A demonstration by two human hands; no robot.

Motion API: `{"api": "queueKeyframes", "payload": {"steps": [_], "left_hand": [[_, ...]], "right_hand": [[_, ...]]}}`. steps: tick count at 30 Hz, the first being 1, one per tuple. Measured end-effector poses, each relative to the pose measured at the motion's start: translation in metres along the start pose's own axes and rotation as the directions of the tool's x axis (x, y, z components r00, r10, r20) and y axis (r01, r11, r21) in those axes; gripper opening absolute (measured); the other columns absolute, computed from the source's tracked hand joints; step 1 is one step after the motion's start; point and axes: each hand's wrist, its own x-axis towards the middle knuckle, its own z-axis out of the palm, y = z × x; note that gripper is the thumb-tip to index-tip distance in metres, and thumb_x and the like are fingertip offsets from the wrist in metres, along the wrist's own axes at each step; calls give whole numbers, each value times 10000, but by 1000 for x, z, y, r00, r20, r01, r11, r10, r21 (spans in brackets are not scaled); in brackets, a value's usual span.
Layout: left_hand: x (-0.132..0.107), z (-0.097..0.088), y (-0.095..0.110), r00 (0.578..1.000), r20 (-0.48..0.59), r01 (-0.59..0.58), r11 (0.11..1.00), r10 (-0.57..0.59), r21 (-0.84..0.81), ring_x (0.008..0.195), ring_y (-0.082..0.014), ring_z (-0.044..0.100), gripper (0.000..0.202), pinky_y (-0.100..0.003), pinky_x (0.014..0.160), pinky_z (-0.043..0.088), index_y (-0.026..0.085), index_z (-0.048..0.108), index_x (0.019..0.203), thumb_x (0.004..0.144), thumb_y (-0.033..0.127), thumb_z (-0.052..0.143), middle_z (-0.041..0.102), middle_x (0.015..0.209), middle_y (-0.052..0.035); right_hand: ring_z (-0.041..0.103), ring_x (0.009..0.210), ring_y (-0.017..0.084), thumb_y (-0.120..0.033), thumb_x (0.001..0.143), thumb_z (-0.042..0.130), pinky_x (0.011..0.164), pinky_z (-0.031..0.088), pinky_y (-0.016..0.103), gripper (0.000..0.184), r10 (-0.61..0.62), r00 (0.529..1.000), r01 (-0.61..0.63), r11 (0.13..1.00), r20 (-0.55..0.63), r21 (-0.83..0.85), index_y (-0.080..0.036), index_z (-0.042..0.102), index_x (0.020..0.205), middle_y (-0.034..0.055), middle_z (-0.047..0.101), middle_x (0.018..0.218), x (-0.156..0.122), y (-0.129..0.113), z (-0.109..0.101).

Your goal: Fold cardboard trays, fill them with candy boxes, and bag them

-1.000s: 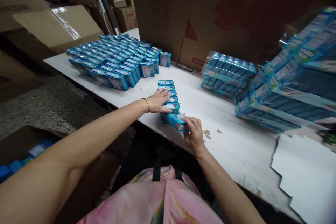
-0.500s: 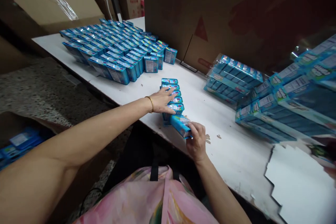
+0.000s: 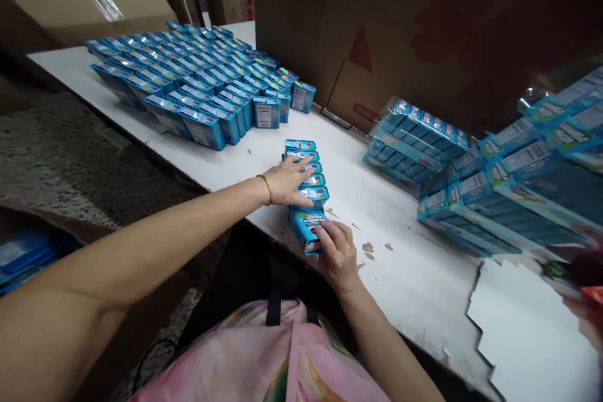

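Observation:
A short row of blue candy boxes (image 3: 313, 193) stands on the white table near its front edge. My left hand (image 3: 287, 182), with a gold bangle at the wrist, lies over this row, fingers spread across the tops. At the row's near end, a blue candy box (image 3: 301, 226) lies with its printed face up, tilted a little. My right hand (image 3: 338, 254) grips that box by its right end, fingers on top. The thumb is mostly hidden.
A large block of blue candy boxes (image 3: 188, 85) covers the table's (image 3: 188, 160) far left. Clear-wrapped packs (image 3: 414, 132) are stacked at the right before a big brown carton (image 3: 400, 25). Jagged white board (image 3: 527, 326) lies front right. An open carton with blue boxes (image 3: 28, 257) is lower left.
My right hand has moved left and slightly nearer with the candy box, bringing it in line with the row's near end. My left hand stays on the row.

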Motion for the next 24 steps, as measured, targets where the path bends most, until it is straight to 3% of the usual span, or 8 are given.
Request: {"api": "queueKeyframes", "payload": {"steps": [4, 8, 13, 16, 18, 20, 22, 24], "left_hand": [[0, 3, -1, 1000, -29, -10, 1000, 10, -14, 1249, -357, 166, 885, -428, 995, 133, 123, 346, 1291, 629, 704, 440, 218, 1406, -160], [-2, 2, -2, 1000, -23, -16, 999, 15, -48, 1265, -354, 161, 881, -431, 1000, 133, 118, 347, 1286, 639, 711, 426, 213, 1406, -174], [-8, 6, -4, 997, -75, -36, 990, 26, -140, 1294, -346, 98, 895, -441, 1027, 120, 129, 283, 1327, 656, 708, 416, 175, 1425, -157], [-23, 18, 1, 954, -270, 34, 944, -128, -328, 1311, -299, 95, 828, -427, 1055, 109, 151, 197, 1362, 727, 640, 403, 157, 1437, -122], [-37, 31, 7, 848, -362, 138, 820, -388, -556, 1318, -248, 120, 743, -402, 1069, 123, 174, 124, 1378, 795, 579, 341, 138, 1445, -98], [-48, 47, 10, 746, -281, 192, 599, -604, -777, 1320, -208, 133, 675, -375, 1070, 160, 179, 78, 1384, 841, 539, 255, 125, 1448, -92], [-52, 63, 9, 727, -180, 178, 436, -662, -882, 1320, -190, 128, 646, -361, 1066, 181, 176, 77, 1384, 856, 531, 192, 131, 1446, -91], [-46, 75, 4, 732, -135, 144, 346, -667, -927, 1321, -181, 117, 648, -353, 1067, 187, 182, 83, 1383, 852, 545, 168, 122, 1448, -82]], "right_hand": [[500, 967, 224, -132, 755, 507, 803, 454, 424, 440, 129, 990, -135, 985, 59, 109, -247, 450, 1176, 79, 549, 1040, 10, 8, -18], [523, 915, 224, -216, 735, 583, 751, 461, 395, 445, 295, 955, -294, 937, 20, 188, -255, 448, 1158, 69, 546, 1008, 13, 21, -52], [506, 937, 238, -282, 763, 553, 787, 437, 407, 526, 396, 918, -393, 915, 20, -95, -226, 388, 1259, 89, 534, 1044, 12, 61, -81], [510, 923, 255, -289, 776, 528, 782, 436, 435, 516, 419, 896, -370, 888, 147, -274, -184, 397, 1264, 101, 562, 978, 16, 86, -84], [488, 1000, 279, -319, 776, 533, 824, 415, 471, 506, 403, 903, -346, 887, 150, -306, -172, 420, 1247, 131, 543, 1070, 24, 90, -81], [408, 1137, 281, -360, 801, 501, 921, 352, 490, 505, 371, 924, -343, 912, 96, -225, -189, 399, 1265, 137, 448, 1246, 38, 83, -69], [331, 1226, 242, -410, 838, 428, 994, 292, 460, 514, 362, 926, -364, 931, 110, -8, -218, 338, 1307, 103, 357, 1346, 57, 75, -45], [326, 1243, 209, -490, 860, 320, 999, 300, 431, 546, 401, 892, -447, 847, 207, 286, -221, 289, 1334, 91, 350, 1359, 80, 72, -9]]}}
